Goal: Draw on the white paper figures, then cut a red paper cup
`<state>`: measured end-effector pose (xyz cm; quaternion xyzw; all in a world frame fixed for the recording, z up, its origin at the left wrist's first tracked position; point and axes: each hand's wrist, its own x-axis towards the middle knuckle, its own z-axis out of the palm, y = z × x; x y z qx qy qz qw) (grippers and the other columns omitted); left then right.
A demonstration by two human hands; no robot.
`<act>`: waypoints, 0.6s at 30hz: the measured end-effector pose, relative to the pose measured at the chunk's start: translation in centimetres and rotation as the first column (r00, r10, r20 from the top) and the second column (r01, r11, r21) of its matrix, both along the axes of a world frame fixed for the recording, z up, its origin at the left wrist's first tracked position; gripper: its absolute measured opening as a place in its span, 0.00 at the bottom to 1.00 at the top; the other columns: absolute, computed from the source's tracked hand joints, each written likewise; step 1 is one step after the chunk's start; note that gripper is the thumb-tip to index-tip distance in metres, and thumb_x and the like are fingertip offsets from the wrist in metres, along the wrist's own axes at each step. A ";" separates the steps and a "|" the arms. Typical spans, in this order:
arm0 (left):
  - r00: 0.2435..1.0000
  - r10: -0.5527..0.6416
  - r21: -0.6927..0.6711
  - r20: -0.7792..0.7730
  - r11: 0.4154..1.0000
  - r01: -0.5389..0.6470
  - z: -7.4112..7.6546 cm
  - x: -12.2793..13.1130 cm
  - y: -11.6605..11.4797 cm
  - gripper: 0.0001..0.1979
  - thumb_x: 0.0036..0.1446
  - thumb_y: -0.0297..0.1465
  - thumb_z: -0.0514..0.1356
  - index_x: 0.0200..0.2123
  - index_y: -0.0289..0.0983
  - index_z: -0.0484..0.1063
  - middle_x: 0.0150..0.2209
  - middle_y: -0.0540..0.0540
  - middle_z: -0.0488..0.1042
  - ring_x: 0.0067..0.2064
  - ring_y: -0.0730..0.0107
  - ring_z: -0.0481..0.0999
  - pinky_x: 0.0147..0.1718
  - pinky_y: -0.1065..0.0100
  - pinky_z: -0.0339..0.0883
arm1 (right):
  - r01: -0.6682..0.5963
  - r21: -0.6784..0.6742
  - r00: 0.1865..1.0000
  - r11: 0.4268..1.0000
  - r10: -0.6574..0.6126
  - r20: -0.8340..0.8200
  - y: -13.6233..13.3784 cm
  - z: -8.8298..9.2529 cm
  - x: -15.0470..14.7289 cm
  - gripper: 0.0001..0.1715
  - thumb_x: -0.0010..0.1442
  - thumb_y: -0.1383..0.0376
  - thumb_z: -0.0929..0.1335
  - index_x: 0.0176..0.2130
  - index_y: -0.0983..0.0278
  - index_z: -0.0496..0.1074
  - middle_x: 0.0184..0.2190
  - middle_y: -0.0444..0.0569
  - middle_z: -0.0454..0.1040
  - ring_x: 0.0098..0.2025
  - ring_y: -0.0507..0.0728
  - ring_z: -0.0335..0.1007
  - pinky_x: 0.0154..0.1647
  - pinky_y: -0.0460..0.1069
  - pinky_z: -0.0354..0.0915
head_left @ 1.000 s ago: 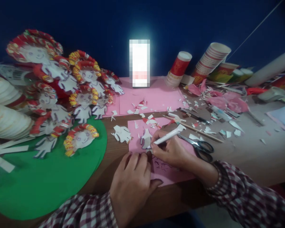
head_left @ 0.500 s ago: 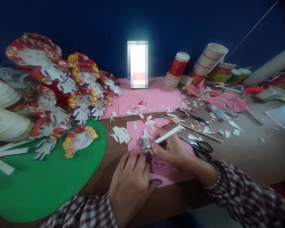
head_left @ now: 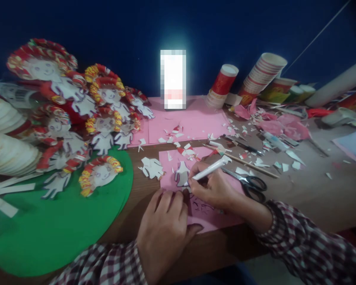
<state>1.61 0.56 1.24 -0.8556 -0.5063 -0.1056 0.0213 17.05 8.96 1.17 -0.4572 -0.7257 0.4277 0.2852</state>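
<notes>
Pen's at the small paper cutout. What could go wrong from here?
1. The small cutout might slip under the white pen and spoil a line: the left hand is near its lower end, but whether it pins it is hard to see.
2. The scissors lie just beside the right hand, so a sweep could knock them.
3. Loose scraps lie on the far part of the pink sheet and could get under the cutout.

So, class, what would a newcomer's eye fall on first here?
Probably the bright screen standing at the back middle. Next, the paper dolls crowded on the left, some on a green sheet. In front, the right hand holds a white pen by a paper cutout.
</notes>
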 end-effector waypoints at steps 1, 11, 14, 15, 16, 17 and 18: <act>1.000 0.002 0.000 0.001 1.000 -0.002 0.0 0.0 0.0 0.25 0.56 0.48 0.53 0.40 0.31 0.74 0.42 0.38 0.73 0.45 0.54 0.69 0.47 0.51 0.63 | -0.006 -0.008 1.000 1.000 0.006 -0.001 0.0 0.0 0.0 0.03 0.51 0.71 0.65 0.27 0.64 0.64 0.19 0.40 0.64 0.21 0.47 0.58 0.21 0.42 0.57; 1.000 0.002 -0.002 -0.007 1.000 -0.002 0.1 0.0 0.0 0.25 0.57 0.48 0.52 0.40 0.32 0.74 0.42 0.39 0.73 0.44 0.55 0.69 0.47 0.51 0.64 | -0.029 0.026 0.999 0.999 0.028 0.026 0.1 -0.2 0.1 0.02 0.51 0.71 0.65 0.28 0.64 0.65 0.21 0.41 0.66 0.23 0.48 0.60 0.22 0.43 0.58; 1.000 0.012 0.018 -0.002 1.000 -0.012 0.1 0.0 -0.2 0.28 0.56 0.49 0.52 0.44 0.30 0.73 0.42 0.38 0.73 0.44 0.54 0.69 0.47 0.51 0.64 | -0.029 0.019 0.999 0.999 0.029 0.021 0.1 -0.3 0.1 0.02 0.51 0.70 0.65 0.28 0.64 0.65 0.20 0.41 0.66 0.22 0.48 0.60 0.22 0.43 0.58; 1.000 0.012 0.028 0.002 1.000 -0.013 0.0 0.0 -0.3 0.29 0.56 0.49 0.51 0.45 0.30 0.72 0.42 0.37 0.73 0.44 0.54 0.69 0.47 0.51 0.64 | -0.027 0.015 0.999 1.000 0.026 0.020 0.0 -0.3 0.1 0.02 0.51 0.70 0.65 0.27 0.64 0.65 0.20 0.41 0.66 0.22 0.48 0.60 0.22 0.43 0.58; 1.000 0.013 0.037 0.006 0.999 -0.013 0.0 0.0 -0.3 0.29 0.57 0.49 0.51 0.46 0.29 0.71 0.43 0.37 0.73 0.44 0.53 0.69 0.47 0.51 0.64 | -0.023 0.011 1.000 1.000 0.023 0.019 0.0 -0.3 0.1 0.02 0.52 0.70 0.65 0.28 0.64 0.65 0.20 0.41 0.66 0.22 0.48 0.60 0.21 0.43 0.58; 1.000 0.012 0.043 0.010 0.999 -0.012 -0.1 0.0 -0.4 0.29 0.57 0.49 0.51 0.47 0.29 0.71 0.43 0.36 0.73 0.45 0.53 0.69 0.47 0.51 0.64 | -0.021 0.009 1.000 1.000 0.021 0.019 0.0 -0.2 0.1 0.02 0.52 0.70 0.65 0.28 0.64 0.65 0.20 0.41 0.66 0.22 0.48 0.60 0.21 0.43 0.57; 1.000 0.013 0.047 0.013 0.999 -0.013 -0.1 0.0 -0.4 0.29 0.57 0.49 0.51 0.46 0.29 0.71 0.43 0.36 0.73 0.45 0.53 0.70 0.47 0.51 0.64 | -0.020 0.009 1.000 1.000 0.020 0.018 0.0 -0.2 0.1 0.02 0.52 0.70 0.65 0.28 0.64 0.65 0.20 0.41 0.66 0.22 0.48 0.60 0.21 0.43 0.57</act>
